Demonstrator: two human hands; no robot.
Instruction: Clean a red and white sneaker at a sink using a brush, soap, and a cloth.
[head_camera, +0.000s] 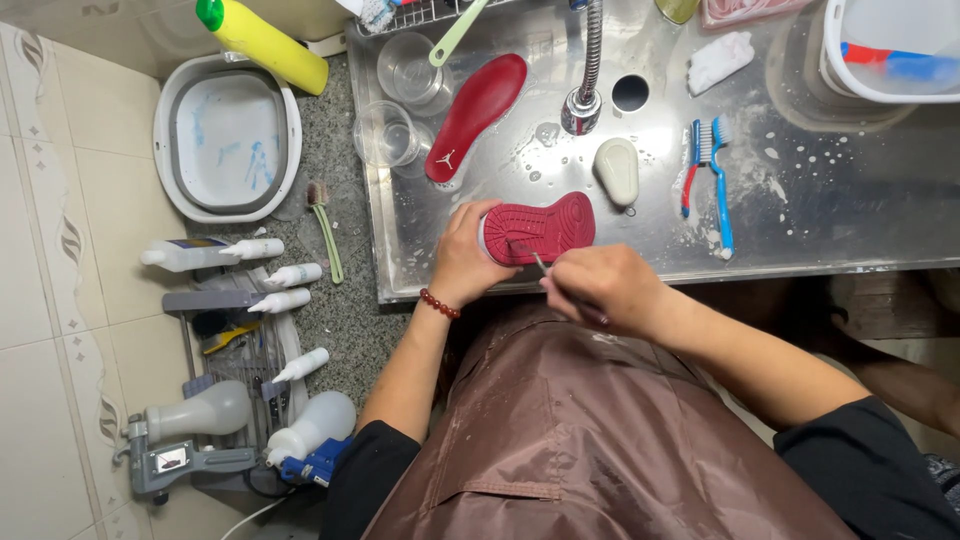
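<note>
Nearest, a brown apron (590, 440) is covering the person's lap, hiding whatever is below it. Just past it, the right hand (605, 290) is clenching around a thin tool (538, 262); most of the tool is buried in the fist, so I cannot tell what kind of tip it has, only that it is touching the red shoe (535, 230). The left hand (465, 255), wearing a red bead bracelet (440, 304), is gripping the shoe's heel end, sole turned up, at the near edge of the steel sink (800, 200). Farther in, a pale oval pad (618, 170) and a blue and red brush (712, 180) are lying on the wet, sudsy metal, with a red insole (477, 112) leaning beside the tap (587, 80). Two clear cups (395, 100) are standing near it. A white tub (880, 50) is cut off at the top right. On the left, white bottles (240, 270) are crowding a rack over speckled stone, beside a grey basin (228, 140) and tiled flooring.
</note>
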